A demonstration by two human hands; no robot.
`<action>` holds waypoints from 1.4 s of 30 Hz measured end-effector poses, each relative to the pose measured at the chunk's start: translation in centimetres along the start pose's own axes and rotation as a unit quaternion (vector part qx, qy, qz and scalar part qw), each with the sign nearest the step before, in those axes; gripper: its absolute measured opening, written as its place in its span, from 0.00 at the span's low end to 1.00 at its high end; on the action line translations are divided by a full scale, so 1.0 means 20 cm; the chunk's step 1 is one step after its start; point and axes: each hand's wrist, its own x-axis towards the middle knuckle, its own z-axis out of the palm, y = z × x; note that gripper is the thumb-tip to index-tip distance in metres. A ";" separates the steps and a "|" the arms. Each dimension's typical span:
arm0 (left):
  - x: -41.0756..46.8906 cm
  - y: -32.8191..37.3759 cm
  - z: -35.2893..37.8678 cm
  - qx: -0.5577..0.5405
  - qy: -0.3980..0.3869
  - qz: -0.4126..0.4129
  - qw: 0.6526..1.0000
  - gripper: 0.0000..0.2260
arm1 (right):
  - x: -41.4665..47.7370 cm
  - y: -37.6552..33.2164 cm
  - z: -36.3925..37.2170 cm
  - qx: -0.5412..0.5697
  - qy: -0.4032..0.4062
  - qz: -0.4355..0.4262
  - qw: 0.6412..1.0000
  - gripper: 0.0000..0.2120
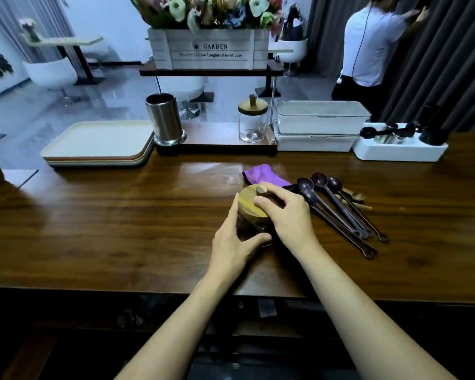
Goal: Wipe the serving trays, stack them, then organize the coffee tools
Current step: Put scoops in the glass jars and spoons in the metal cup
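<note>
A glass jar [248, 234] with a round wooden lid [248, 200] stands on the dark wooden counter [121, 215] in front of me. My left hand [233, 237] wraps around the jar's glass body. My right hand [288, 215] rests on the lid, fingers at its knob. Several dark wooden coffee scoops [340, 207] lie fanned out just right of the jar. A purple cloth [263, 174] lies behind the jar. Stacked cream serving trays [99, 144] sit at the back left.
A steel canister [165, 119] and a second lidded glass jar [252, 122] stand on a low shelf at the back. Two white bins [318, 124] are stacked to the right, beside a white tray [401, 149] of black coffee tools. A person [368, 45] stands behind the counter.
</note>
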 end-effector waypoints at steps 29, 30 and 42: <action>0.00 0.03 -0.01 0.025 -0.003 -0.003 1.000 0.45 | 0.02 0.00 -0.01 0.087 0.010 -0.002 0.996 0.11; 0.00 0.03 -0.01 0.028 -0.003 -0.003 1.000 0.46 | 0.03 -0.01 -0.02 0.118 0.020 0.000 0.993 0.10; 0.00 0.02 -0.02 0.025 0.005 -0.006 1.000 0.48 | 0.00 0.08 -0.27 0.061 0.099 0.027 0.993 0.11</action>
